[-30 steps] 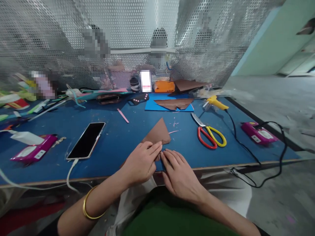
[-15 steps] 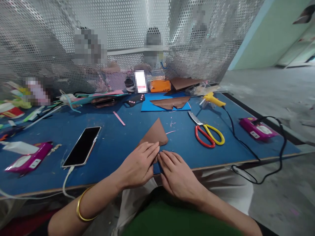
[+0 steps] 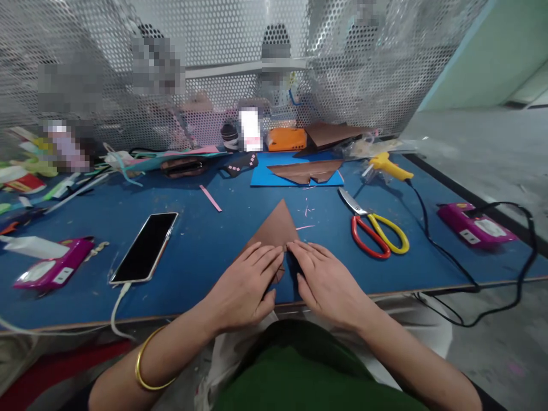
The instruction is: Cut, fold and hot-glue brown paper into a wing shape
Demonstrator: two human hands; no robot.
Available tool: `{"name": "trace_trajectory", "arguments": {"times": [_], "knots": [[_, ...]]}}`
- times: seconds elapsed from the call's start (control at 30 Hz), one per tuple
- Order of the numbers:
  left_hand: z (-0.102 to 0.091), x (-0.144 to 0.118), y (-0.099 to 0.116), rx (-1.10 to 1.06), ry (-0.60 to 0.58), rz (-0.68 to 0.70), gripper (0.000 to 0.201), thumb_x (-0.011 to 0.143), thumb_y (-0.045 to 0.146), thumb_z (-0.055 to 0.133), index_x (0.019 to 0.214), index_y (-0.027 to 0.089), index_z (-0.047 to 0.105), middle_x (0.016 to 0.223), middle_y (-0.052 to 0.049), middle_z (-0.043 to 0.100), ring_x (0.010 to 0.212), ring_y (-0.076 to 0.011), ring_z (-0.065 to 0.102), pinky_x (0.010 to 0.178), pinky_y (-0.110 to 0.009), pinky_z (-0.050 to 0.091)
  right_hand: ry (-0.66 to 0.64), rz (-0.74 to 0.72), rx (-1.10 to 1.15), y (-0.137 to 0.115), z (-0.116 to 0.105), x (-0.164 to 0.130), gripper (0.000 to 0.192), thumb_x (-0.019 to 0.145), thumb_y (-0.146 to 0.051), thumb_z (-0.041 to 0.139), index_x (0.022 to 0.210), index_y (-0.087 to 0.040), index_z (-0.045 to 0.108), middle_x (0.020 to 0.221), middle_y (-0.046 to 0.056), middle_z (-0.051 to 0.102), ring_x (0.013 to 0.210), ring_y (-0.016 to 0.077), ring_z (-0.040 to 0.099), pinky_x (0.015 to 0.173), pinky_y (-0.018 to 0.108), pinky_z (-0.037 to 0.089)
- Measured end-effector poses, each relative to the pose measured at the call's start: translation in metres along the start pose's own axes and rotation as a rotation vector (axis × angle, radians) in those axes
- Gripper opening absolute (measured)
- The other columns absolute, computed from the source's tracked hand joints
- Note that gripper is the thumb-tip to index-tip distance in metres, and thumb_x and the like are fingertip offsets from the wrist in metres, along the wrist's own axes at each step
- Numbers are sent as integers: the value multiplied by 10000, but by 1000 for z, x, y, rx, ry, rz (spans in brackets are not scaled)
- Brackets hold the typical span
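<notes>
The right hand [image 3: 327, 281] has moved forward on the brown sheet [image 3: 277, 225], both hands' fingers [image 3: 270, 264] spread narrowly upon it.

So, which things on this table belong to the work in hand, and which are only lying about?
In the work:
- brown sheet, under the fingers of the left hand, with the right hand at its edge
- perhaps the scissors, untouched nearby

Seemingly lying about:
- phone
- pink strip
- orange box

no text can be read; markings on the purple pack [image 3: 76, 264] at lower left and another purple pack [image 3: 476, 227] at right are illegible.
</notes>
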State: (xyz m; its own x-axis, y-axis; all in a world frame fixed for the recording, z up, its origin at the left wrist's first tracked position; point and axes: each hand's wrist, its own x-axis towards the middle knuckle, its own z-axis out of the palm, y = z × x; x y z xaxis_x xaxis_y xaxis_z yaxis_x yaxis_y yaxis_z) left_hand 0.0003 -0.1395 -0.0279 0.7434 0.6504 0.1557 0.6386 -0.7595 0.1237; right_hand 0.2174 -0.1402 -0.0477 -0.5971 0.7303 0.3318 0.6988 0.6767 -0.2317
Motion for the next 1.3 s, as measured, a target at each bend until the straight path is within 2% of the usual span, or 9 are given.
{"name": "trace_trajectory", "arguments": {"times": [0.23, 0.4, 0.73, 0.87, 0.93, 1.0, 1.07, 1.13, 1.3], "knots": [[1, -11, 3, 75, 121, -37, 482, 959, 321, 448, 1375, 95, 539, 1404, -167, 576, 1327, -326, 490, 1174, -585, 248, -29, 9, 10, 1, -3, -2, 532, 932, -164, 365, 1432, 5, 432, 1437, 195, 539, 1359, 261, 474, 1112, 469, 416], [7, -13, 17, 126, 192, -126, 474, 972, 403, 455, 1320, 118, 604, 1344, -173, 610, 1285, -340, 515, 1166, -601, 242, -75, 14, -32, -7, -3, 2, 515, 927, -201, 396, 1405, -49, 508, 1442, 161, 541, 1390, 294, 423, 1135, 484, 378], [7, -10, 20, -5, 234, -205, 418, 951, 406, 499, 1249, 148, 640, 1155, -142, 622, 1151, -300, 564, 1130, -597, 298, -71, 13, -9, -7, -3, 1, 525, 904, -168, 423, 1408, -41, 500, 1430, 178, 532, 1390, 298, 408, 1138, 489, 378], [6, -13, 10, -132, 290, -346, 373, 1008, 293, 386, 1275, 172, 618, 1126, -107, 657, 1056, -230, 608, 1004, -453, 465, -53, -2, -31, -7, -1, 0, 517, 913, -164, 411, 1403, -22, 498, 1416, 196, 537, 1377, 316, 419, 1131, 501, 386], [2, -11, 0, -151, 260, -508, 384, 986, 275, 417, 1315, 167, 584, 1189, -117, 646, 1106, -252, 593, 958, -425, 493, -48, -4, -51, -8, 0, 0, 506, 925, -172, 412, 1402, -27, 500, 1414, 200, 535, 1372, 322, 425, 1126, 509, 389], [-4, -6, -12, -137, 206, -636, 397, 934, 277, 495, 1298, 149, 586, 1215, -135, 636, 1137, -297, 576, 970, -464, 479, -45, -4, -63, -9, 0, 1, 494, 934, -180, 411, 1397, -35, 505, 1413, 203, 535, 1365, 325, 434, 1121, 512, 395], [-9, 1, -25, -141, 182, -674, 349, 895, 292, 544, 1196, 143, 637, 1147, -136, 655, 1098, -312, 594, 956, -478, 476, -42, -6, -65, -10, 0, 0, 493, 939, -179, 404, 1398, -28, 501, 1410, 214, 534, 1361, 326, 441, 1115, 507, 402], [-13, 10, -34, -168, 157, -686, 278, 857, 324, 593, 1071, 166, 674, 1036, -102, 674, 1008, -282, 631, 890, -424, 502, -38, -15, -63, -10, -1, -1, 504, 940, -173, 405, 1421, -42, 481, 1423, 224, 520, 1370, 330, 434, 1107, 508, 408], [-13, 27, -45, -227, 132, -729, 245, 761, 367, 680, 939, 199, 668, 965, -66, 667, 929, -250, 638, 799, -351, 487, -52, -35, -73, -13, -4, -5, 464, 966, -251, 453, 1419, -174, 517, 1491, 236, 448, 1415, 364, 376, 1092, 552, 393]]}}
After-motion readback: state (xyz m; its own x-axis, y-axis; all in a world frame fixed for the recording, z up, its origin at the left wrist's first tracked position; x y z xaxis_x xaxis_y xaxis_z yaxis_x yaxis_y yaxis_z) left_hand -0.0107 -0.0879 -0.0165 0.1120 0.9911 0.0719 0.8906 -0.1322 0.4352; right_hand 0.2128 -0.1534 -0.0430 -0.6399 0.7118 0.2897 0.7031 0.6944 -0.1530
